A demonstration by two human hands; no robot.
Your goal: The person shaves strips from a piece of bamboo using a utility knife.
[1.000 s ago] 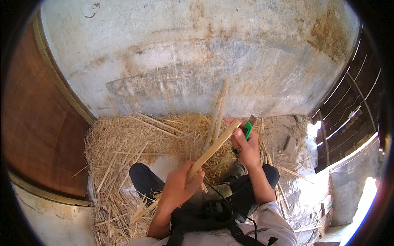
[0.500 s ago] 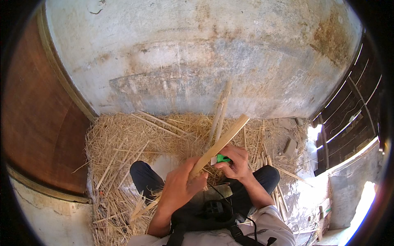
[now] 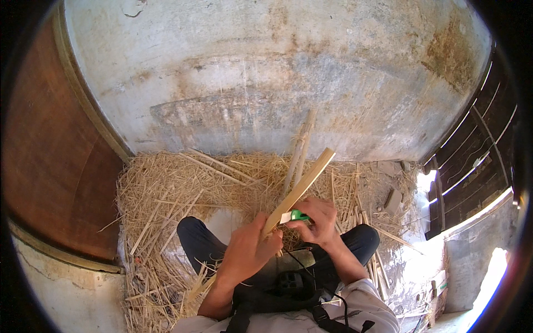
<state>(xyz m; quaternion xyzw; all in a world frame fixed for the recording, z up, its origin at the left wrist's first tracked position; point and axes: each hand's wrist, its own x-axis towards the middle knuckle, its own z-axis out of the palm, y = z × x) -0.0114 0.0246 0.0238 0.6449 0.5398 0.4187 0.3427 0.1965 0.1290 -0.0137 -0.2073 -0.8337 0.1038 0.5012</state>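
Observation:
My left hand [image 3: 249, 248] is wrapped round the lower part of a flat, pale strip of split bamboo or wood [image 3: 302, 185]. The strip slants up and to the right, away from me. A green-handled cutter [image 3: 299, 215] with a short, wide blade sits in my right hand [image 3: 316, 220], pinched between thumb and fingers. Its blade lies close beside the strip's right edge, just above my left hand. Whether the blade touches the strip I cannot tell. Both hands are over my lap, between my bent knees.
Straw-like shavings and thin strips [image 3: 161, 188] cover the floor around me. Two pale sticks [image 3: 300, 147] lean against the stained wall [image 3: 239, 72] ahead. A brown wooden panel [image 3: 55, 150] stands at the left, dark slatted boards [image 3: 472, 139] at the right. A brick-like block [image 3: 393, 201] lies right.
My right hand and the cutter have shifted slightly left, and more of the blade shows. The strip's upper end has risen a little and its broad face has turned. My left hand keeps its hold.

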